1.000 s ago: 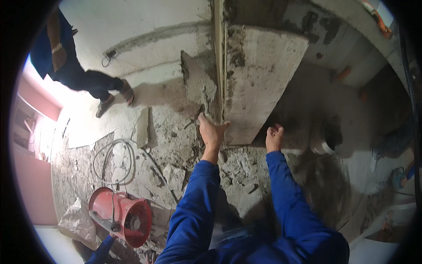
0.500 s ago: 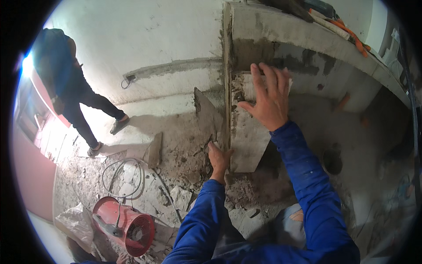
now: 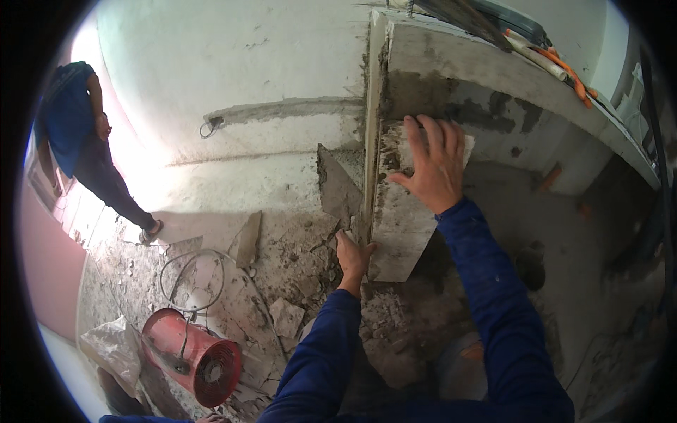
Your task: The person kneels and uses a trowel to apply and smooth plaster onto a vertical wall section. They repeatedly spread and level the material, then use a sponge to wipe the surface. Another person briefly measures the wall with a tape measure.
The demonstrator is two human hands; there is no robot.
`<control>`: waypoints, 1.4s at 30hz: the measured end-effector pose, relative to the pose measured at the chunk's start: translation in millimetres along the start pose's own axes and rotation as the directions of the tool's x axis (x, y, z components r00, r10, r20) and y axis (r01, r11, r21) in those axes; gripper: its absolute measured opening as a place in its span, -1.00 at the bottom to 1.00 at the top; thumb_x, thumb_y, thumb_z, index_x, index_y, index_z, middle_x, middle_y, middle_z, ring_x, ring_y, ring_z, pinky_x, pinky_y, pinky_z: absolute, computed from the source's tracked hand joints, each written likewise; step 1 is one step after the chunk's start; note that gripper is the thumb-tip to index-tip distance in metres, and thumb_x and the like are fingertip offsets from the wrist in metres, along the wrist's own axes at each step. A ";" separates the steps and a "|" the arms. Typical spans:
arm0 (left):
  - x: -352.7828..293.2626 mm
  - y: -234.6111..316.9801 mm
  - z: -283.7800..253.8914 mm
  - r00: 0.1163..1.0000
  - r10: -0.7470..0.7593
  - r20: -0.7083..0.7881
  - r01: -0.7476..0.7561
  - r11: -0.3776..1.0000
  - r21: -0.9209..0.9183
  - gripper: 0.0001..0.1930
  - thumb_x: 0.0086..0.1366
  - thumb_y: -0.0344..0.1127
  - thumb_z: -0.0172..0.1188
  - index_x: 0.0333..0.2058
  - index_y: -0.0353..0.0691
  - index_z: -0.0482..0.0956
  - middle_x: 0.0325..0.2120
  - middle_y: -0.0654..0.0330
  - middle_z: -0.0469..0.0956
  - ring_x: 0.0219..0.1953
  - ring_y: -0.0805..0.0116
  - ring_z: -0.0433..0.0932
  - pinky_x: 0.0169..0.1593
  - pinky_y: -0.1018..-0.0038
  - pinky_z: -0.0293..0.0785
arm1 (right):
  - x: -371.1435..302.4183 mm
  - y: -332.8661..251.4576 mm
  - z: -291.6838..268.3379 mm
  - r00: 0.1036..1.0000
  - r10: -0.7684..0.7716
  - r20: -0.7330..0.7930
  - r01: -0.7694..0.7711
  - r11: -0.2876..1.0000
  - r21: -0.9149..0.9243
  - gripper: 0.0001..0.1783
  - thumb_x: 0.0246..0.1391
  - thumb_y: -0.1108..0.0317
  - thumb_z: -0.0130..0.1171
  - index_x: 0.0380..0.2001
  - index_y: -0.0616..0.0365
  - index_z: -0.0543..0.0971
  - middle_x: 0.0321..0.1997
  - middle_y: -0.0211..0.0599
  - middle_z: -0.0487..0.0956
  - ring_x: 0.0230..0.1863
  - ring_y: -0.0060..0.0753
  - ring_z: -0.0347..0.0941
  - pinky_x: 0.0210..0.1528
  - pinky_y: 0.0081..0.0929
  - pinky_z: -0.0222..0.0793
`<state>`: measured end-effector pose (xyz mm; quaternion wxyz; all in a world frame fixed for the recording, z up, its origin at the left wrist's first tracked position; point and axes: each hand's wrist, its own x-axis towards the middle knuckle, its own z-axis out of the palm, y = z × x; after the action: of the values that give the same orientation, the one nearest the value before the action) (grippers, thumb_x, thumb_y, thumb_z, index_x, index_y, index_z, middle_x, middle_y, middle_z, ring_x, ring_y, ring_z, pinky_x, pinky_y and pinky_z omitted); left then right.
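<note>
Against the mortar-smeared wall face under the concrete ledge (image 3: 493,67): one grey slab (image 3: 402,211), upright, its long left edge set along the pale vertical corner strip (image 3: 371,127).

Change since half a second ago: my right hand (image 3: 431,166) has shifted little, still flat on the slab's upper part; my left hand (image 3: 352,255) has moved from the rubble beside the corner to the slab's lower left edge. A second ago both hands were low, near the slab's bottom end.

Right hand: palm pressed to the slab face, fingers (image 3: 437,137) spread apart and pointing up, thumb out to the left. Forearm in blue sleeve (image 3: 493,282) rises steeply from the lower edge of the view.

Left hand: fingers together, curled against the slab's lower left corner, thumb side toward the slab; whether they grip around the edge or only push on it, I cannot tell. Blue-sleeved forearm comes up from below, nearly vertical.

Surroundings: broken slab piece (image 3: 337,187) leaning on the wall just left of the corner strip. Rubble and mortar lumps (image 3: 289,275) on the floor. Looped cable (image 3: 190,278) near a red drum fan (image 3: 194,356) at lower left. Another person (image 3: 84,148) in blue stands at far left, well apart. Orange-handled tools (image 3: 557,63) lie on the ledge.
</note>
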<state>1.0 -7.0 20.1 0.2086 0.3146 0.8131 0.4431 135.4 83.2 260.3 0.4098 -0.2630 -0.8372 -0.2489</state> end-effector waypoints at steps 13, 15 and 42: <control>4.9 -12.7 6.0 0.990 0.120 -0.068 -0.122 0.992 -0.013 -0.08 -0.19 -0.17 0.61 0.05 -0.47 0.23 -0.02 -0.27 0.42 0.02 -0.23 0.46 0.00 0.13 0.45 | 1.3 0.7 -0.5 0.998 -0.044 0.039 0.046 0.997 -0.054 0.26 -0.56 -0.23 0.50 0.28 0.10 0.29 0.26 -0.27 0.28 0.23 -0.08 0.14 0.32 0.12 0.02; 5.7 -13.9 6.4 0.987 0.137 -0.082 -0.140 0.990 -0.028 -0.09 -0.20 -0.16 0.61 0.04 -0.46 0.25 -0.03 -0.26 0.43 0.00 -0.24 0.46 0.00 0.12 0.45 | 1.6 1.0 -0.8 0.998 -0.051 0.035 0.053 0.996 -0.066 0.25 -0.57 -0.25 0.48 0.27 0.11 0.30 0.26 -0.27 0.30 0.22 -0.09 0.15 0.32 0.11 0.03; 6.8 -16.4 8.7 0.976 0.174 -0.128 -0.174 0.985 0.011 -0.13 -0.21 -0.15 0.63 -0.03 -0.43 0.26 -0.20 -0.23 0.52 -0.14 -0.22 0.55 -0.12 0.12 0.51 | 1.4 2.3 2.8 0.999 -0.044 0.009 0.045 0.995 -0.084 0.26 -0.63 -0.21 0.51 0.28 -0.02 0.31 0.25 -0.38 0.33 0.19 -0.16 0.19 0.29 0.05 0.08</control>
<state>-3.9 -3.9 1.2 0.1165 0.3552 0.7941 0.4792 134.6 87.0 260.4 0.3899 -0.2622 -0.8331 -0.2921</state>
